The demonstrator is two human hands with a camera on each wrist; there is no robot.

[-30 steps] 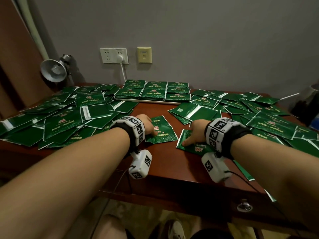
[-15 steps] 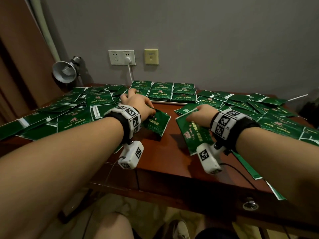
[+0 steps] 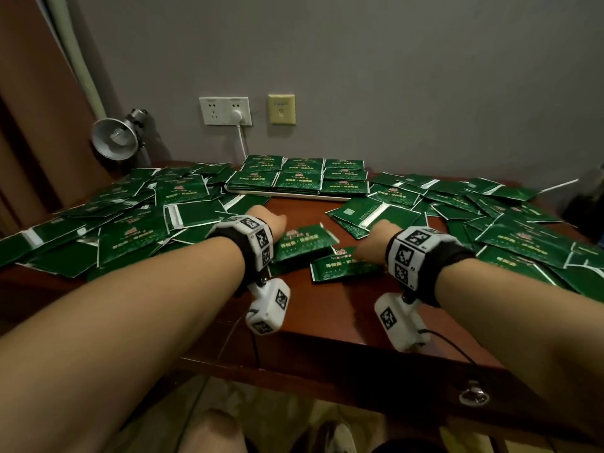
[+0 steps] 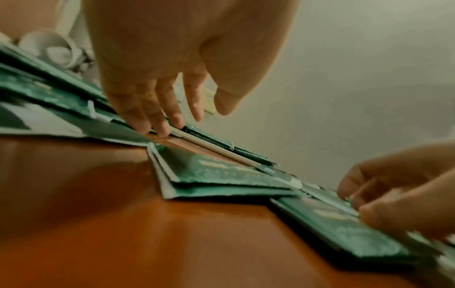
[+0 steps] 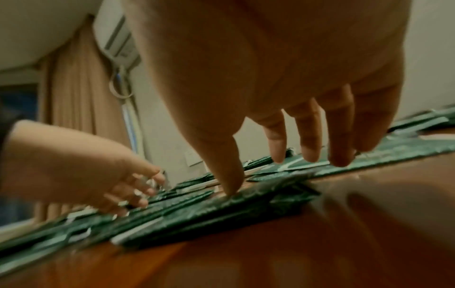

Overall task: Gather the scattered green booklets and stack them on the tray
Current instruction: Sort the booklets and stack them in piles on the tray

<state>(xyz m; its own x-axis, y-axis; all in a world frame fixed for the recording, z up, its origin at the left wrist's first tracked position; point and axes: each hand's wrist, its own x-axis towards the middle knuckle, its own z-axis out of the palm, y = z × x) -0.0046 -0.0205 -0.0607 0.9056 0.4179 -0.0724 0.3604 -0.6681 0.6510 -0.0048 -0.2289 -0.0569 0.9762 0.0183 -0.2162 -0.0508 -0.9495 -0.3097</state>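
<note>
Booklets point(image 3: 305, 242) lifted 0.5 s ago now lie flat on desk point(image 3: 343, 308); both hands' fingers point(image 5: 229, 181) loose, holding nothing, tray point(image 3: 287, 195) unreached.

From head height the desk point(image 3: 327, 308) is looked down on, facing the wall. Low and close over the wood, each wrist view is aimed along its own fingers. The middle booklets point(image 3: 305, 245) are shared, and each opposite hand is caught.
</note>
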